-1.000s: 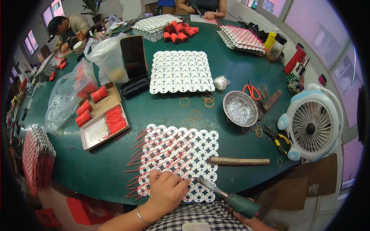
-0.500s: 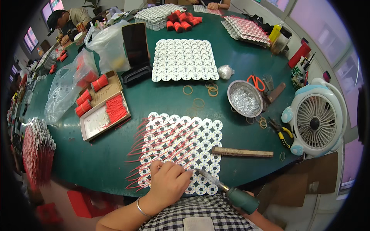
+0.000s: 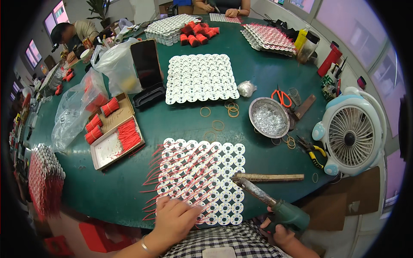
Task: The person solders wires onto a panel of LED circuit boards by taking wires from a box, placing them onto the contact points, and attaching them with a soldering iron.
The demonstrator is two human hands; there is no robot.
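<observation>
Smooth green table [image 3: 103,193], a sheet of round white boards [image 3: 202,177] at lower centre.
The left hand [image 3: 175,217] curls over thin red wires [image 3: 148,191]; if it pinches one, I cannot tell. The right hand [image 3: 278,233] grips a green-handled, metal-barrelled soldering iron [image 3: 280,207].

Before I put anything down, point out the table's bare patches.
Bare green table shows between the open carton, the far-left stack and the wired panel. Another patch lies between the upper white panel, the foil ball and the red-wired stack beyond. It is crowded around the metal bowl, near scissors and a wire coil, and around the plastic bags.
</observation>
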